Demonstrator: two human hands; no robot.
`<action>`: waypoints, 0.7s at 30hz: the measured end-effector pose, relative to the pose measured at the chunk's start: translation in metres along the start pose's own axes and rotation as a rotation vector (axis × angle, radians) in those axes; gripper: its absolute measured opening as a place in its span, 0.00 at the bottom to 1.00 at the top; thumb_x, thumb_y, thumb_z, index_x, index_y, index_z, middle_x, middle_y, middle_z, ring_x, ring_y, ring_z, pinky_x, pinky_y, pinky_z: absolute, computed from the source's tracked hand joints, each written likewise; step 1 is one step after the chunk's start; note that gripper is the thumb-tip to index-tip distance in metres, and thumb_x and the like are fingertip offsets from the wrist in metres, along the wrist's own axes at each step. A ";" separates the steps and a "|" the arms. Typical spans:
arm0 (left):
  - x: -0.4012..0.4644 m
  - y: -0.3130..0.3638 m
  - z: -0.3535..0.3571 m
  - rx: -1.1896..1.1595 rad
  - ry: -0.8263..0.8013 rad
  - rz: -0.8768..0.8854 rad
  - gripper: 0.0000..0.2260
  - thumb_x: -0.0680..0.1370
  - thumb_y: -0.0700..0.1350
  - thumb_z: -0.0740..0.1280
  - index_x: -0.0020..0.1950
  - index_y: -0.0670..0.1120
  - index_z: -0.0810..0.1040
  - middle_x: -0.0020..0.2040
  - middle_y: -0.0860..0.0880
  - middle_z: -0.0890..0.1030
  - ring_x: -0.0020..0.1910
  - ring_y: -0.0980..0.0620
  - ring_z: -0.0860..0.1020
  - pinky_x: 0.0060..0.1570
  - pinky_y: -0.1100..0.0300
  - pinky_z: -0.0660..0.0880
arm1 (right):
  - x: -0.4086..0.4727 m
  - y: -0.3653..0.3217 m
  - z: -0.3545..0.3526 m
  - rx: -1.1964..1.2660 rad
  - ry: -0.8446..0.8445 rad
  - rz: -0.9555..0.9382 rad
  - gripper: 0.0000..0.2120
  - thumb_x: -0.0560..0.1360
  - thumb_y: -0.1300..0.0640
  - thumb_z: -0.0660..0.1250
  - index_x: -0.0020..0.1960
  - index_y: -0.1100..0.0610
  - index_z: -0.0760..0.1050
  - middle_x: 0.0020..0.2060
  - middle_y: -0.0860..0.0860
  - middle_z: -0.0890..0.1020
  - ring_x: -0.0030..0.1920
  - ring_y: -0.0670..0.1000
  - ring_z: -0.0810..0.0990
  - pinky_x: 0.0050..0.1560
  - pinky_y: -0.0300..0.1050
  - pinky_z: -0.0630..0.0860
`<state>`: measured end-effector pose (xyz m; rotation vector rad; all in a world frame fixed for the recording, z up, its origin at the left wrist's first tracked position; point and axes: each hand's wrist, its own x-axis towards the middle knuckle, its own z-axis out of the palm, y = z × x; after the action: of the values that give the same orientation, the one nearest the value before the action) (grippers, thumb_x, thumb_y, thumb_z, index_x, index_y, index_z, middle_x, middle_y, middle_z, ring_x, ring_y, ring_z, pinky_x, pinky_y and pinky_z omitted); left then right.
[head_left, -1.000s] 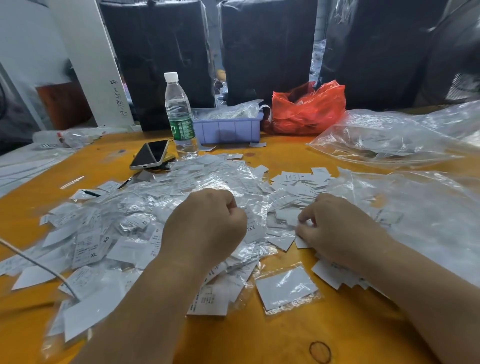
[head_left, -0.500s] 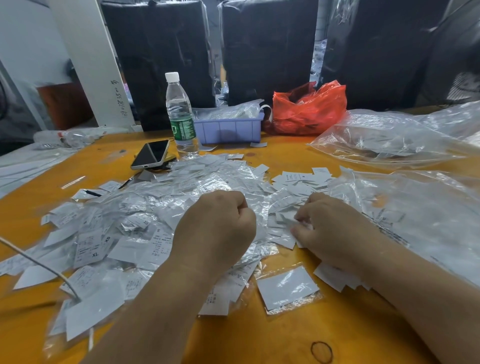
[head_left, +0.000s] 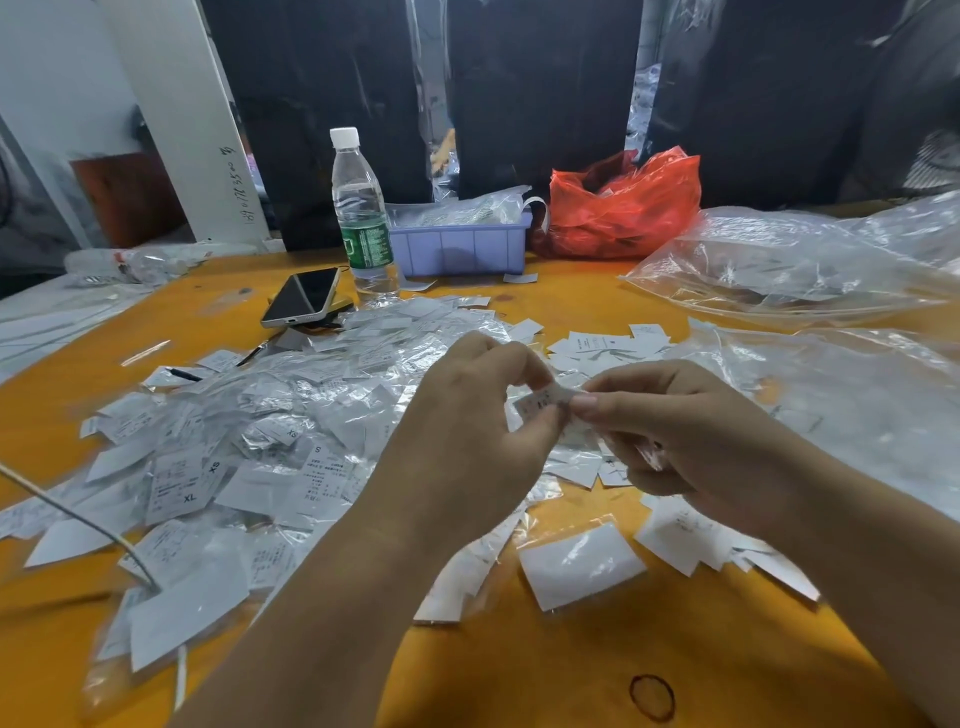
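Note:
My left hand (head_left: 467, 441) and my right hand (head_left: 691, 431) are raised a little above the orange table (head_left: 571, 665), meeting at its middle. Between their fingertips they pinch one small white printed label (head_left: 543, 402). Whether a clear sleeve is around it I cannot tell. A wide heap of white size labels in small clear bags (head_left: 234, 452) spreads to the left under my left forearm. Loose white labels (head_left: 608, 345) lie behind the hands. One bagged label (head_left: 579, 564) lies flat in front of them.
At the back stand a water bottle (head_left: 361, 218), a phone (head_left: 304, 296), a lilac plastic bin (head_left: 460, 247) and a red plastic bag (head_left: 623, 205). Large clear plastic bags (head_left: 810, 270) cover the right side. A thin cable (head_left: 67, 512) crosses the left heap.
Both hands have lifted off the pile and come together; earlier they rested as fists on the labels, now they pinch a single label between them.

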<state>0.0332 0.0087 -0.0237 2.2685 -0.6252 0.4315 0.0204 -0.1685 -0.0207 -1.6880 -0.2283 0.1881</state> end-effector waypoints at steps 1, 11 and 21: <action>0.000 0.000 0.000 -0.027 0.001 -0.015 0.03 0.76 0.52 0.69 0.45 0.55 0.77 0.45 0.58 0.76 0.45 0.61 0.74 0.42 0.75 0.68 | 0.000 0.000 0.000 0.017 -0.001 0.013 0.10 0.65 0.49 0.71 0.41 0.55 0.84 0.27 0.53 0.66 0.25 0.48 0.58 0.22 0.37 0.57; 0.006 -0.006 -0.002 -0.555 -0.017 -0.348 0.05 0.78 0.44 0.68 0.52 0.53 0.77 0.37 0.54 0.83 0.32 0.60 0.78 0.38 0.61 0.76 | 0.004 -0.002 -0.005 0.454 0.024 0.107 0.26 0.69 0.80 0.58 0.62 0.62 0.73 0.39 0.57 0.74 0.30 0.50 0.74 0.32 0.43 0.68; -0.001 0.001 0.005 -0.298 -0.127 -0.227 0.09 0.77 0.51 0.64 0.42 0.51 0.82 0.37 0.52 0.81 0.35 0.57 0.77 0.34 0.57 0.74 | 0.004 0.008 0.000 0.309 0.043 0.055 0.36 0.58 0.72 0.73 0.64 0.56 0.73 0.50 0.59 0.78 0.37 0.54 0.82 0.35 0.43 0.78</action>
<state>0.0329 0.0049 -0.0272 2.0598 -0.4533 0.0766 0.0247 -0.1681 -0.0286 -1.3903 -0.1139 0.2163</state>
